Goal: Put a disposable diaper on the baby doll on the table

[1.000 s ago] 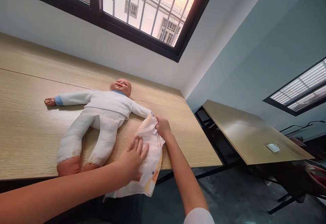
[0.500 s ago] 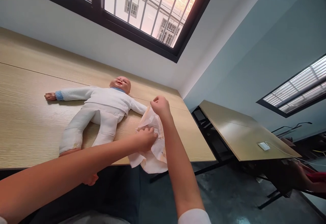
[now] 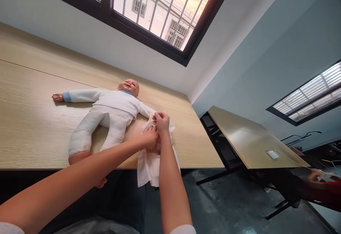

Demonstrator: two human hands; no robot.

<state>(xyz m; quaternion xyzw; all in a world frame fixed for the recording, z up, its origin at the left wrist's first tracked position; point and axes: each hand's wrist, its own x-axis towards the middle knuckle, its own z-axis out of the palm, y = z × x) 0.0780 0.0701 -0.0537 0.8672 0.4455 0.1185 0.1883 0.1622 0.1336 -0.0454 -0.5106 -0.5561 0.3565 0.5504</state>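
Observation:
A baby doll (image 3: 114, 102) in white clothes with blue trim lies on its back on the wooden table (image 3: 32, 127), one leg past the front edge. Beside its right-hand side, a thin white cloth-like piece (image 3: 147, 166) with yellowish patches hangs over the table edge. My left hand (image 3: 151, 137) is closed on its upper part, fingers curled. Just above and touching or nearly touching it, my right hand (image 3: 161, 120) pinches the top of the same piece, near the doll's outstretched arm (image 3: 145, 110).
A second table (image 3: 239, 138) at the right bears a small white device (image 3: 272, 154) with a cable. At the far right edge, a person's hand (image 3: 315, 174) and red clothing show. A barred window (image 3: 160, 10) is above the table.
My right hand has come down and slightly left, close to my left hand. My left hand has moved up a little. The white piece is now bunched, its lower part hanging straighter.

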